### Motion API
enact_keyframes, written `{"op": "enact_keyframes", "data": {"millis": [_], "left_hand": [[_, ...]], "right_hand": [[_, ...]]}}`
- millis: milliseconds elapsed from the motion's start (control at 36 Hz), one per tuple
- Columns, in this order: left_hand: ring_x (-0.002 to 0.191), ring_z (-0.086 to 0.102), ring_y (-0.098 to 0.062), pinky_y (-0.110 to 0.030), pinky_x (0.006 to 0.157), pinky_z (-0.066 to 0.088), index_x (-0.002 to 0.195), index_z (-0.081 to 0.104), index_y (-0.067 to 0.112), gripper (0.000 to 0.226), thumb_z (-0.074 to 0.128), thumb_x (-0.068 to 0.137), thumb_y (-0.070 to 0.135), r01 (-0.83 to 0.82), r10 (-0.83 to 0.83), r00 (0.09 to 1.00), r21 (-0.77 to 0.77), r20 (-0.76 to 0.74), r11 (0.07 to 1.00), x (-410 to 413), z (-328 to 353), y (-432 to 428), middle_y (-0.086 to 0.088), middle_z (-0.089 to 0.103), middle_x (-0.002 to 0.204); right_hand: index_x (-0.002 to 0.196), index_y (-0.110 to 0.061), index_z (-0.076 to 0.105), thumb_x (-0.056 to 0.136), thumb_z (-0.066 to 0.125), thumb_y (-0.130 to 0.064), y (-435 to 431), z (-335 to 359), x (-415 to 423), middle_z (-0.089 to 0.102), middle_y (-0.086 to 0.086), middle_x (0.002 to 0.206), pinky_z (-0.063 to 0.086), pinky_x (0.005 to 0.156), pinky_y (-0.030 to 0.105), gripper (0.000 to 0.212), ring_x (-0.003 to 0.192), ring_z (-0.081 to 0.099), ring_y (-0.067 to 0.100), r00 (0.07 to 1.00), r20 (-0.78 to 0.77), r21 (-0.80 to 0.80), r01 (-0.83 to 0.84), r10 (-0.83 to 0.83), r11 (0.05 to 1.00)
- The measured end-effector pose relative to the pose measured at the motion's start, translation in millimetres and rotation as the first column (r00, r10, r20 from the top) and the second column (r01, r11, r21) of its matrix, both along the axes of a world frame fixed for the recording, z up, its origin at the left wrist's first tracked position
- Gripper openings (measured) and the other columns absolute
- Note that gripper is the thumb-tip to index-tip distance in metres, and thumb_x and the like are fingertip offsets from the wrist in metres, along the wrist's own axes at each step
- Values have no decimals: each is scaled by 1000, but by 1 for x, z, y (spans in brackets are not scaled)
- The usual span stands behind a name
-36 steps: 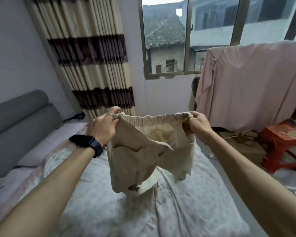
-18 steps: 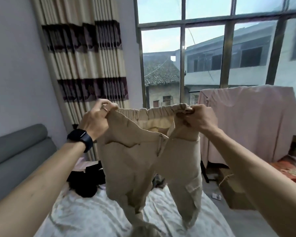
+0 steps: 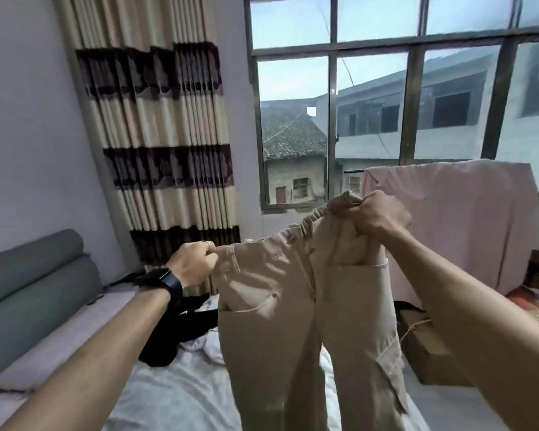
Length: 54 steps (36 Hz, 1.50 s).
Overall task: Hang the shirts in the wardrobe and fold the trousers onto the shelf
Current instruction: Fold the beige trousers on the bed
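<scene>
Beige cargo trousers (image 3: 293, 331) hang in the air over the bed, held up by their elastic waistband, both legs dropping out of the bottom of the view. My left hand (image 3: 193, 265), with a black watch on its wrist, pinches the left end of the waistband. My right hand (image 3: 371, 213) grips a bunched right end of the waistband and is raised higher than the left, so the waistband slants. A black garment (image 3: 181, 328) and a white garment (image 3: 206, 342) lie crumpled on the bed behind the trousers.
The bed (image 3: 175, 396) has a pale floral sheet and a grey padded headboard (image 3: 28, 293) on the left. A pink sheet (image 3: 455, 225) drapes over a rack under the window at right. A cardboard box (image 3: 427, 349) sits on the floor beside the bed. Striped curtains (image 3: 156, 126) hang at the back left.
The trousers have been lifted off the bed and shaken out, so the legs now hang straight. My right hand has risen above my left. The view has tilted upward.
</scene>
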<state>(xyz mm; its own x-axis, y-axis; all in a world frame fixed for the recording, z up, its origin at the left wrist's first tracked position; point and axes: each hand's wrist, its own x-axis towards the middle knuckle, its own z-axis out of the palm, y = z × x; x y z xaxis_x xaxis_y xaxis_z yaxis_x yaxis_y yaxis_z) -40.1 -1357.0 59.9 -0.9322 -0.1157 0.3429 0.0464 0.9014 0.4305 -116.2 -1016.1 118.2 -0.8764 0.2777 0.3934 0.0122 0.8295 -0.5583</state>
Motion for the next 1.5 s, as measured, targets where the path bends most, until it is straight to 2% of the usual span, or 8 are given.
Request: {"op": "enact_keyframes", "data": {"millis": [139, 278, 417, 528, 889, 1083, 1222, 1500], "left_hand": [[80, 60, -17, -28, 61, 41, 86, 58, 15, 40, 78, 80, 49, 27, -76, 981, 263, 178, 964, -1, -64, 15, 5, 64, 83], [73, 55, -23, -34, 64, 43, 76, 45, 17, 31, 75, 83, 17, -77, 63, 997, 355, 51, 932, -17, -100, 12, 0, 58, 72], [85, 62, -19, -35, 79, 49, 106, 53, 6, 40, 82, 78, 5, -44, 54, 999, 550, -2, 834, -29, -89, 3, -2, 64, 92], [92, 65, -26, -34, 80, 50, 98, 68, 1, 21, 80, 83, 9, -33, 37, 999, 638, 8, 769, -21, -74, 19, -13, 69, 97], [75, 49, -33, -42, 76, 44, 66, 41, 28, 19, 43, 72, 10, -20, 219, 852, 390, -475, 921, 66, 59, 66, -3, 45, 70], [96, 60, -34, -34, 77, 41, 92, 53, 18, 13, 62, 94, 27, -134, 351, 788, 415, -506, 900, 104, 116, 81, -10, 65, 104], [113, 58, -37, -35, 84, 41, 117, 59, 17, 33, 61, 96, 43, -127, 333, 770, 381, -544, 916, 133, 153, 94, -12, 64, 123], [96, 59, -22, -30, 79, 41, 98, 65, 22, 28, 71, 89, 48, 27, 205, 744, 334, -636, 942, 187, 209, 78, 0, 66, 100]], "right_hand": [[73, -18, 62, 60, 64, -92, -7, -35, 7, 61, 1, 72, 44, 67, 32, 75, 71, 58, 25, 994, 106, -35, -38, 42, 999], [75, -15, 73, 71, 69, -78, 17, -71, 0, 72, 2, 72, 51, 65, 34, 63, 74, 68, 23, 964, 185, -78, -180, 192, 981], [75, -16, 68, 83, 70, -28, 47, -88, 5, 70, 0, 66, 60, 71, 42, 15, 67, 67, 23, 932, 205, -61, -293, 299, 954], [89, -24, 71, 91, 62, -38, 48, -82, 25, 68, 2, 76, 46, 62, 32, 17, 79, 66, 30, 989, 48, 62, -144, 141, 988], [114, -39, 73, 94, 57, -45, 42, -6, 92, 71, 7, 109, 46, 77, 37, 26, 104, 60, 36, 903, -428, -42, -62, 38, 997], [113, -34, 71, 95, 57, -45, 44, 35, 123, 55, 5, 122, 46, 86, 45, 26, 113, 50, 33, 833, -551, -115, -144, 57, 983], [111, -26, 64, 99, 54, -44, 49, 62, 142, 70, 12, 106, 34, 69, 34, 24, 95, 63, 34, 778, -623, -108, -186, 79, 977], [92, -19, 76, 89, 62, -61, 76, 123, 182, 63, 2, 78, 37, 66, 30, 44, 78, 58, 26, 726, -678, -128, -273, 117, 954]]}}
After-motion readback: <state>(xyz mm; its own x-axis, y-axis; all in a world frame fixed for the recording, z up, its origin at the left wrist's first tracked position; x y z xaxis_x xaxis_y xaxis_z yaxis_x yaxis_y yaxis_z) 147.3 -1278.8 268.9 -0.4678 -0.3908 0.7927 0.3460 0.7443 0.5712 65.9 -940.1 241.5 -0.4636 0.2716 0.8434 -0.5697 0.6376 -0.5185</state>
